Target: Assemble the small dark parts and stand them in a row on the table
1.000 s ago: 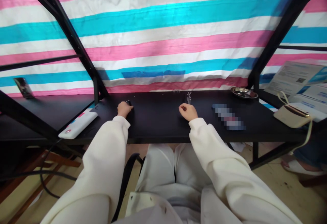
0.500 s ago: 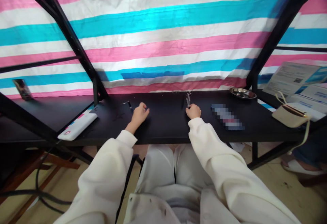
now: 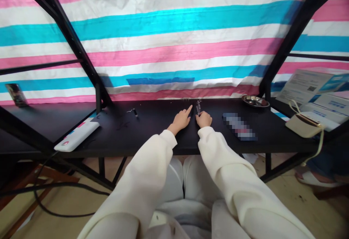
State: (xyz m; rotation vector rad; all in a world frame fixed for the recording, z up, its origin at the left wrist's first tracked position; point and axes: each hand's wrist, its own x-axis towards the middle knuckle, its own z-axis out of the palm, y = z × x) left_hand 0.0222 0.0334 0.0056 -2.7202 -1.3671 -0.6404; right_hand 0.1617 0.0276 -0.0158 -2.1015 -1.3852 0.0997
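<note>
My right hand (image 3: 204,119) is closed at the near end of a short strand of small greyish, bead-like pieces (image 3: 198,106), which lies lengthwise on the black table (image 3: 152,137). What exactly the pieces are is too small to tell. Just to its left, my left hand (image 3: 181,119) rests low over the tabletop. Its index finger stretches forward toward the strand's side, the other fingers loosely bent, and I see nothing held in it. Further left lies a small black cylinder (image 3: 135,113) with a white thread-like end.
A white power strip (image 3: 77,136) lies at the left, its cable hanging down. To the right are a blurred-out flat item (image 3: 239,126), a shiny metal dish (image 3: 255,101), a beige pouch (image 3: 304,124) and boxes (image 3: 324,102). Black frame posts (image 3: 89,70) rise on both sides.
My left hand has moved right, away from the black cylinder to beside my right hand, and its index finger is now extended. My right hand keeps its place at the strand.
</note>
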